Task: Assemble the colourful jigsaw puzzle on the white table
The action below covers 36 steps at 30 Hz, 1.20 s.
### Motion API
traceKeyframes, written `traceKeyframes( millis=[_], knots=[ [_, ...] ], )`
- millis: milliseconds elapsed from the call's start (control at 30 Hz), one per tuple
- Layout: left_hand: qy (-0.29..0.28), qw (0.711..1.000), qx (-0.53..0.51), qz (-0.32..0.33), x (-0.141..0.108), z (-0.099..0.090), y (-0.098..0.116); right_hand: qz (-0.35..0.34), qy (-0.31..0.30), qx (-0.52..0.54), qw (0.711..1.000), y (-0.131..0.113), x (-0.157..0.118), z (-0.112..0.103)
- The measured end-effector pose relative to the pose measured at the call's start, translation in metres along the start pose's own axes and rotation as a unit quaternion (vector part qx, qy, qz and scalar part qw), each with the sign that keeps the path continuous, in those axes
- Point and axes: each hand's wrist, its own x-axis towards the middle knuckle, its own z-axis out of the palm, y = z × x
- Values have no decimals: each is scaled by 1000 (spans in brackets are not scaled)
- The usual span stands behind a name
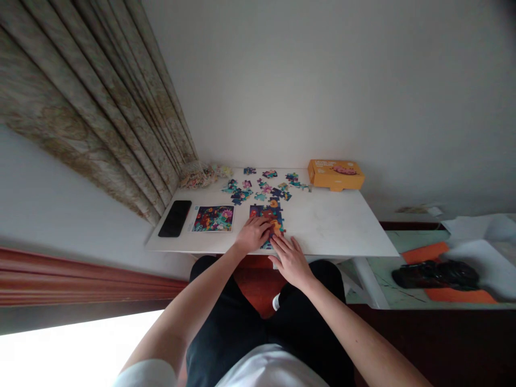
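One part-built jigsaw (268,213) lies on the white table (342,231), the left hand (252,235) half-curled on it, hold unclear, the right hand (291,262) open and empty at its edge, many loose pieces (242,194) beyond.

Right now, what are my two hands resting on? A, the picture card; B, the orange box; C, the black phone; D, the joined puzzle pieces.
D. Your left hand and right hand both lie on the joined puzzle pieces near the table's front edge, while the black phone and orange box sit apart from them.
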Motion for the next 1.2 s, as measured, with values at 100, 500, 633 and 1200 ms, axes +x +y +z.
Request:
traceKeyframes(
  millis=[100,500,633,1200],
  knots=[
    [-1,1000,7,0,0,2,-1,10,20,27,999,15,13,-2],
    [52,980,74,-176,24,-17,-50,155,104,-8,982,122,82,-11],
    [13,954,113,-278,47,-34,-97,165,107,-13,980,118,81,-9],
    [-158,958,-5,-240,101,-56,-169,180,82,-50,979,117,84,-10]
  ],
)
